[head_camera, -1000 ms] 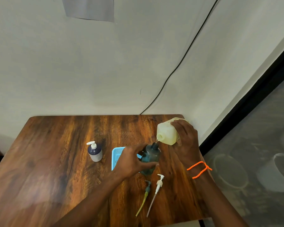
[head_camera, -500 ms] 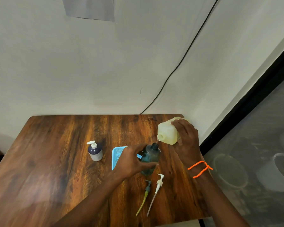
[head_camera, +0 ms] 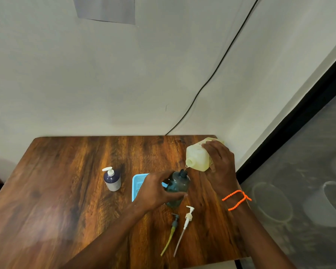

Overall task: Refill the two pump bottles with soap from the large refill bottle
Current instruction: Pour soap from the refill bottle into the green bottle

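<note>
Both hands grip: right hand (head_camera: 219, 167) fingers wrap the tipped refill bottle (head_camera: 197, 159), mouth pointing down-left at the upright teal bottle (head_camera: 177, 186) that the left hand (head_camera: 155, 191) clasps.

Before you: table (head_camera: 70, 191), dark wood-grain top, smooth with a soft sheen. Refill bottle (head_camera: 197, 159), cloudy pale-yellow plastic, matt. Teal bottle (head_camera: 177, 184), translucent smoky plastic, glossy. Small pump bottle (head_camera: 112, 180), dark glossy plastic, white plastic pump. Blue basket (head_camera: 139, 183), perforated plastic. Wall (head_camera: 85, 74), matt painted.
</note>
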